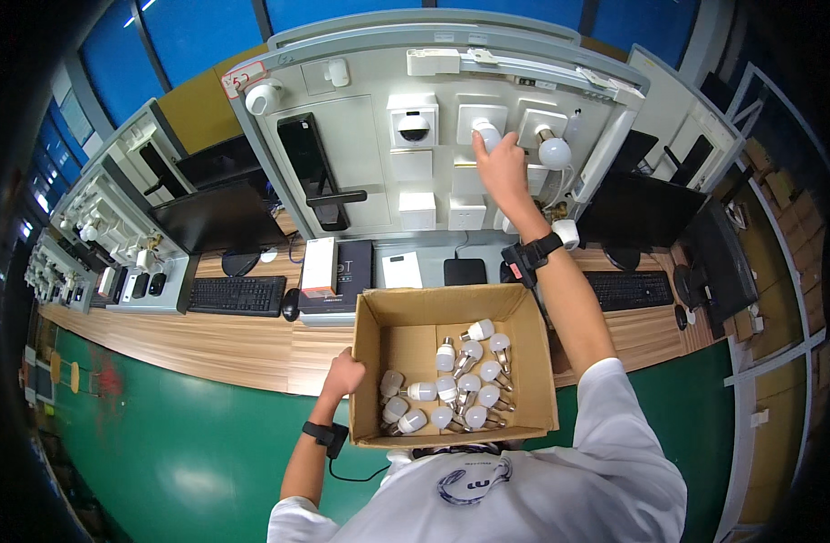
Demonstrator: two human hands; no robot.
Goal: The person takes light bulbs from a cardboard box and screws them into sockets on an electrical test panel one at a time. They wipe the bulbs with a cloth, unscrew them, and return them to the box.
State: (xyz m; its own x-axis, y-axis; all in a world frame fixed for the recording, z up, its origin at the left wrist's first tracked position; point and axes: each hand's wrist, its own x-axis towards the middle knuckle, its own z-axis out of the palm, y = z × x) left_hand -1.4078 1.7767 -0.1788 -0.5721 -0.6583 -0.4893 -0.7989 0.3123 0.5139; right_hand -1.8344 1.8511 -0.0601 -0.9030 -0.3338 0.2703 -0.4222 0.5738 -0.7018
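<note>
My left hand [345,372] grips the left wall of an open cardboard box [550,380], which is held at my waist. Several white light bulbs [445,354] lie loose inside it, some with silver metal bases showing. My right hand [501,164] reaches up to the white display panel, its fingers closed around a white light bulb [487,133] at a square wall fitting [481,112]. Whether the bulb is seated in the socket cannot be told. Right of it, a round bulb [555,153] sits in a second fitting [543,123].
The panel also bears a black door lock [313,170], a dome camera [413,126] and wall switches [417,210]. On the wooden desk [252,346] are keyboards [237,296], monitors [218,216], a white carton [319,266] and a black box. Metal shelving stands at the right.
</note>
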